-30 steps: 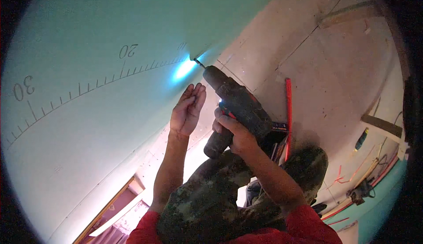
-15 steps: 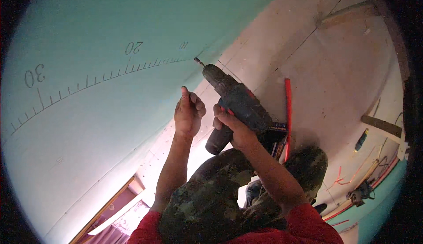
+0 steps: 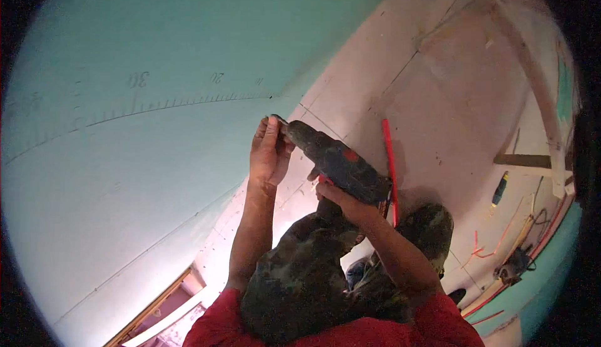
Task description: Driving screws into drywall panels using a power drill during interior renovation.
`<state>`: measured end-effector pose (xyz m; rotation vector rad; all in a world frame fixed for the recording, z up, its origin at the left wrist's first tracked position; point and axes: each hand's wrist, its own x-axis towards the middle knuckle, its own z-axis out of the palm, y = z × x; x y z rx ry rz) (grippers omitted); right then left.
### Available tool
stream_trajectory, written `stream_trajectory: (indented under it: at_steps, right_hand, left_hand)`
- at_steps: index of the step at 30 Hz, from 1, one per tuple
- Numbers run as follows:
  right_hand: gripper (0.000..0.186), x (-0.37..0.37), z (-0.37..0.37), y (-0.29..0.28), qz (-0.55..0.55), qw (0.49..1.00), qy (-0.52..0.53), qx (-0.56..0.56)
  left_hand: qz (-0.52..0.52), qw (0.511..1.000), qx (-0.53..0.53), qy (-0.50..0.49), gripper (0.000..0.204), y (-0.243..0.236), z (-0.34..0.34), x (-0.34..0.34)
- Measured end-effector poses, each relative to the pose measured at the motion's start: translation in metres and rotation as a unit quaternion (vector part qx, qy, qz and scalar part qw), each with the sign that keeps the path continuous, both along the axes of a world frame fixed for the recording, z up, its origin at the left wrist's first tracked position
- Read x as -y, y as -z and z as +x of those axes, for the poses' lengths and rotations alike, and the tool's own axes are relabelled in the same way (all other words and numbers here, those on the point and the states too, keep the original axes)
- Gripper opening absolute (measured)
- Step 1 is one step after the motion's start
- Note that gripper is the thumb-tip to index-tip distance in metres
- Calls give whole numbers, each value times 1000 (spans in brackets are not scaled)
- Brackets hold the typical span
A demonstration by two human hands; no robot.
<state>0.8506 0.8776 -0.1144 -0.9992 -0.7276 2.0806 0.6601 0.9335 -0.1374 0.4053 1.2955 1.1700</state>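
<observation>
My right hand is wrapped round the handle of a dark cordless drill with red details. The drill points up and left, its nose apart from the green-and-white wall. At its front end my left hand is closed, thumb and fingers pinched together at the tip of the bit. Whatever small piece they hold there is hidden. Just above, a small dark spot sits on the wall at the end of a drawn line with tick marks.
A red strip lies on the pale tiled floor, right of the drill. Farther right are a yellow-and-dark screwdriver-like tool, wooden pieces, red scraps and a dark power tool. My camouflage-clad knees are bent below.
The drill has drawn back from the wall, its bit leaving the spot by the line. My left hand has come up from beside the drill to the bit's tip.
</observation>
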Motion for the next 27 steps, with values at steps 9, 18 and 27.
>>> stream_trajectory:
  at_steps: [9,18,27]
  right_hand:
    - [21,9,19,-42,100,993,-24,56]
    - [24,24,25,-39,140,985,-50,93]
    - [32,22,26,-34,156,973,-78,150]
  left_hand:
    - [45,992,116,17,23,-75,4,0]
    - [88,995,-28,-29,28,-67,2,9]
    - [87,995,34,-24,20,-66,-2,6]
